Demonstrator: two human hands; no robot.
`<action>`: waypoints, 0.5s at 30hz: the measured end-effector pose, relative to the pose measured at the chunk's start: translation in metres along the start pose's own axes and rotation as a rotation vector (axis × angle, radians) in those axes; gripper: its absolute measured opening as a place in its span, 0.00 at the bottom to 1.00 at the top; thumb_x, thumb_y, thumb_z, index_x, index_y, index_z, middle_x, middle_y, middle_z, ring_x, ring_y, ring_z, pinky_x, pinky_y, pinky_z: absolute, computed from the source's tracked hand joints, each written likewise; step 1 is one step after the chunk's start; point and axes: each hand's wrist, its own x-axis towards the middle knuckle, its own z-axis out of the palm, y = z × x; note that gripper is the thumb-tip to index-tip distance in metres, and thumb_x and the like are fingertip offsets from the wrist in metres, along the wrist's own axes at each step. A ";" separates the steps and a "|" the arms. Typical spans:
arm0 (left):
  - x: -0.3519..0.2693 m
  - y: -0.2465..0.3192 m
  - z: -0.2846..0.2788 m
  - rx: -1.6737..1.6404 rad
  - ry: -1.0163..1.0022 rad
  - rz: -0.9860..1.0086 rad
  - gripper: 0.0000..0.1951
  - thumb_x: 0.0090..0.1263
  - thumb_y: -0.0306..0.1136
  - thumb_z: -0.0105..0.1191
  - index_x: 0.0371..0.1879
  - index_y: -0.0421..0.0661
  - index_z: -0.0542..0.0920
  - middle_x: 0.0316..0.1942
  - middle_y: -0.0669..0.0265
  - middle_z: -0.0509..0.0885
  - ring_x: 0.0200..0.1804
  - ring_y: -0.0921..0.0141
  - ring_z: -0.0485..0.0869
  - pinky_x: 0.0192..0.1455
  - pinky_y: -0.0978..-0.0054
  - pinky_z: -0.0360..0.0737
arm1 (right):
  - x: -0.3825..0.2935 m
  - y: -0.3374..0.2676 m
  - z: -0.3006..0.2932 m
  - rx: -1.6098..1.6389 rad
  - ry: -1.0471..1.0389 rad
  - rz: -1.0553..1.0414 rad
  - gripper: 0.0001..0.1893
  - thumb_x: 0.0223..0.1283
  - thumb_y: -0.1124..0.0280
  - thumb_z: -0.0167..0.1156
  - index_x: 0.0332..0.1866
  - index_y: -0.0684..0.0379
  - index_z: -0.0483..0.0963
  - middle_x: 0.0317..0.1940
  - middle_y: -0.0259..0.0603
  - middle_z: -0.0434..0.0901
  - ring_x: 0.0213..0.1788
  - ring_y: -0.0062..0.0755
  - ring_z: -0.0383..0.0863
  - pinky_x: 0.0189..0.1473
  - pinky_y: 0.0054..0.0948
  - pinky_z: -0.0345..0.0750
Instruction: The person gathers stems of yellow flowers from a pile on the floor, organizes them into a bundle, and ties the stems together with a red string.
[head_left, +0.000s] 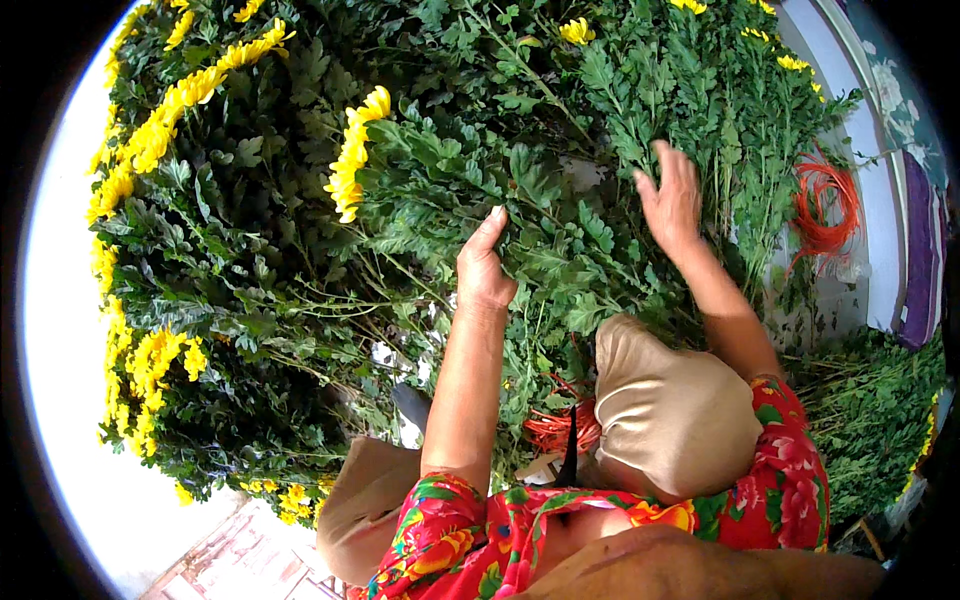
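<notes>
My left hand (487, 262) is closed around a bunch of yellow chrysanthemums (352, 165), its thumb on top of the leafy stems. The blooms of this bunch point to the left and its stems run right, over my lap. My right hand (671, 195) is raised at the right, fingers apart and slightly blurred, beside upright green chrysanthemum stems (675, 97). Nothing shows between its fingers. Whether its fingertips touch the leaves is not clear.
Chrysanthemum piles with yellow heads (172, 105) lie at left and lower left. A coil of red ties (829, 206) hangs at right; more red ties (562, 429) lie between my knees. More green stems (870, 420) are at lower right, near a purple cloth (919, 255).
</notes>
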 end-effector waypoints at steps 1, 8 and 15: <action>0.002 -0.003 0.003 0.009 0.015 -0.005 0.14 0.73 0.35 0.59 0.52 0.41 0.83 0.48 0.61 0.88 0.48 0.64 0.87 0.57 0.61 0.84 | 0.005 0.020 0.008 -0.243 0.061 0.072 0.20 0.68 0.63 0.62 0.59 0.63 0.74 0.51 0.55 0.80 0.56 0.56 0.79 0.58 0.47 0.75; 0.008 -0.003 0.007 0.007 0.043 -0.060 0.14 0.73 0.35 0.59 0.51 0.40 0.83 0.48 0.60 0.88 0.48 0.63 0.87 0.57 0.60 0.84 | -0.026 0.055 0.027 0.411 0.053 0.224 0.21 0.74 0.63 0.58 0.65 0.65 0.74 0.52 0.50 0.85 0.52 0.39 0.86 0.52 0.36 0.79; 0.007 -0.002 0.028 0.000 -0.024 -0.091 0.16 0.74 0.37 0.57 0.52 0.39 0.83 0.49 0.57 0.88 0.49 0.61 0.87 0.59 0.57 0.83 | -0.038 -0.044 -0.016 0.454 -0.092 0.103 0.10 0.73 0.70 0.58 0.52 0.62 0.77 0.33 0.51 0.79 0.32 0.44 0.76 0.40 0.35 0.77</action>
